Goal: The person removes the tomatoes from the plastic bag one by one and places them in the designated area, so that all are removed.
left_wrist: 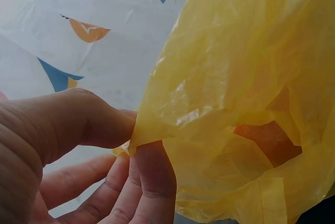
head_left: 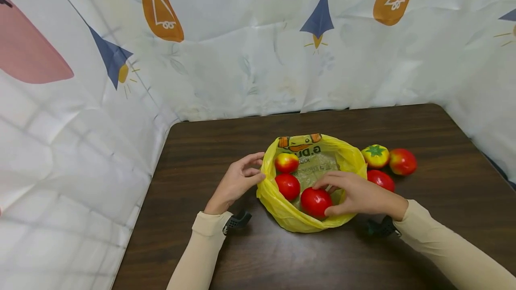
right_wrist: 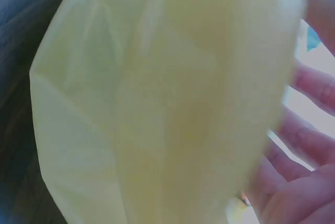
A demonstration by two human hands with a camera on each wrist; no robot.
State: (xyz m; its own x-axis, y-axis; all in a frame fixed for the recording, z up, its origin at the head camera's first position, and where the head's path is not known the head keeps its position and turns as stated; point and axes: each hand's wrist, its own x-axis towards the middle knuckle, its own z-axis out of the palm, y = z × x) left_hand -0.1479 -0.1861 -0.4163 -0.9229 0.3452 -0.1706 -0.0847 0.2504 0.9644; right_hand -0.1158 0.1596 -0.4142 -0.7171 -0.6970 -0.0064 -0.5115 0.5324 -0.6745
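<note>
A yellow plastic bag point(head_left: 278, 211) stands on the table with its mouth wide. My left hand point(head_left: 237, 181) pinches the bag's left rim between thumb and fingers; the left wrist view shows the thumb point(left_wrist: 89, 119) against the film. Inside the bag, my right hand point(head_left: 354, 191) holds a glossy red round fruit point(head_left: 315, 202) with curled fingers and thumb. Another red fruit point(head_left: 288, 186) and a red-and-yellow one point(head_left: 286, 163) lie at the bag's left inside. In the right wrist view, the bag's wall point(right_wrist: 157, 103) hides most of my right hand point(right_wrist: 298, 171).
Right of the bag lie a yellow fruit with a green leafy top point(head_left: 375, 155), a red-and-yellow fruit point(head_left: 402, 161) and a red fruit point(head_left: 381, 180), partly behind the bag. The dark wooden table point(head_left: 201, 147) meets a patterned white cloth point(head_left: 225, 70) at the back and left.
</note>
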